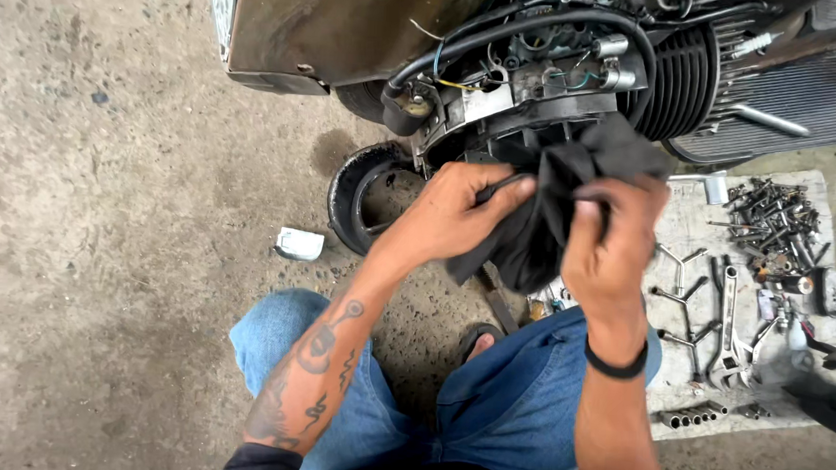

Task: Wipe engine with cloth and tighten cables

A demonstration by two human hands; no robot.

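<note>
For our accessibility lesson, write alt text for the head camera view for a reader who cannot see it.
A crouching person's left hand and right hand grip a black cloth in front of an exposed engine on a concrete floor. Wrenches and bolts lie on a mat to the person's right.

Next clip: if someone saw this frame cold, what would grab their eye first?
Both hands at the centre: the left hand and right hand hold a dark cloth between them, the left also pinching a thin dark tool. Just above sits an exposed scooter engine with black hoses and cooling fins. At right, a pale mat carries spanners, sockets and a heap of bolts.
</note>
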